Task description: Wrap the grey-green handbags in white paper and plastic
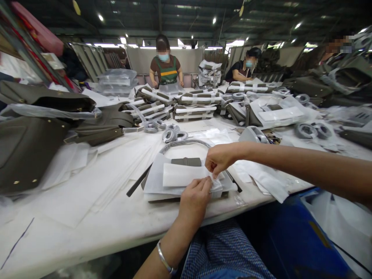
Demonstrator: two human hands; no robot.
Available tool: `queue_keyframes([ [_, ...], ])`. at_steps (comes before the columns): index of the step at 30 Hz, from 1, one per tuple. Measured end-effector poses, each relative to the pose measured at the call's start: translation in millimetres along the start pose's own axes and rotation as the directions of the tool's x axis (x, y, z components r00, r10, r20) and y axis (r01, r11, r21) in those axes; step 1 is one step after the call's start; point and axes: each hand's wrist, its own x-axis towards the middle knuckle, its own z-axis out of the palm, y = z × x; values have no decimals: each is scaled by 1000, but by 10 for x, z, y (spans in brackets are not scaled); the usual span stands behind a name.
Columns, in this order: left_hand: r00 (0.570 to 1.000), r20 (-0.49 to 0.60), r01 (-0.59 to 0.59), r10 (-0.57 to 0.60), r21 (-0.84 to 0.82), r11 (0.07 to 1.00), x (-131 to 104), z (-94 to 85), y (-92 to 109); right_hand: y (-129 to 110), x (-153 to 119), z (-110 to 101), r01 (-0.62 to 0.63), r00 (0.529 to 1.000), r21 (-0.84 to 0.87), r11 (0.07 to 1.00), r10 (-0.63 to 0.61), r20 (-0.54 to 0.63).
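olive-brown bag (186, 162) lying flat on the pale tabletop (116, 226), mostly under a thin, semi-sheer white sheet (154, 174), with a smooth rectangular white strip (177, 176) across its front. right hand (221, 158) has fingers curled together at the bag's right side, left hand (197, 193) has fingers laid together just below. can't tell if either's really gripping. chunky grey coils (169, 135) sit behind the bag.

The person has two bare hands, the left hand (194, 199) and the right hand (219, 159), and the arms are bare too, as far as they show. A shiny silver bracelet (164, 259) goes round the left wrist. The checked cloth (226, 248) on the lap has tiny dark blue and white squares and soft folds
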Motion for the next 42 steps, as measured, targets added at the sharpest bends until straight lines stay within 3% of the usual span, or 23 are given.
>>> queue_keyframes([
  [5, 1000, -26, -9, 8, -20, 1000, 4, 15, -7, 45, 108, 7, -26, 998, -31, 999, 27, 55],
  [15, 997, -57, -45, 46, 33, 998, -36, 44, 0, -101, 322, -21, -47, 993, -203, 978, 68, 95],
  [23, 998, -62, -23, 22, -13, 1000, -44, 62, -5, -12, 332, -115, -25, 969, -109, 994, 51, 243],
  [31, 997, -77, -3, 1, -29, 1000, -35, 76, 7, -79, 463, -169, -86, 980, -275, 957, 132, 152],
  [42, 1000, -21, 9, -10, -22, 1000, -8, 15, 32, 160, 584, -151, -117, 989, -280, 953, 138, 57],
])
